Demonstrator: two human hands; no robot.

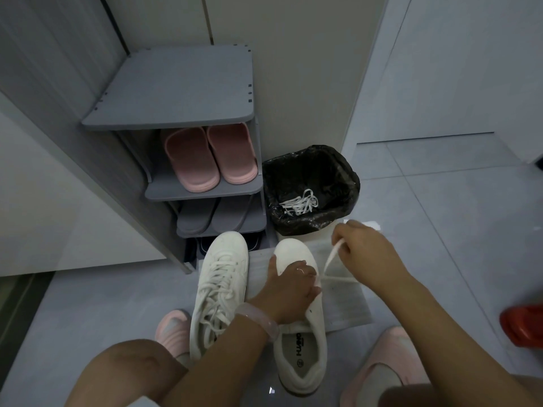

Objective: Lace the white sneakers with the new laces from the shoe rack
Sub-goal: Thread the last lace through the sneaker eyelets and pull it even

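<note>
Right sneaker [299, 327] steadied under left hand [289, 292], fingers curled over eyelets; lace [332, 257] pinched by right hand [364, 251], drawn taut for threading.

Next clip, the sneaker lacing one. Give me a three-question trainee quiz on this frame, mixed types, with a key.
1. True or false: the left sneaker is already laced.
2. Where do the loose white laces lie? A) on the rack's top shelf B) in the black-lined bin C) on the pink slippers
3. Fill in: the right hand pinches a ____ that runs to the right sneaker, on which the left hand rests.

Key: 1 true; 2 B; 3 lace.
</note>
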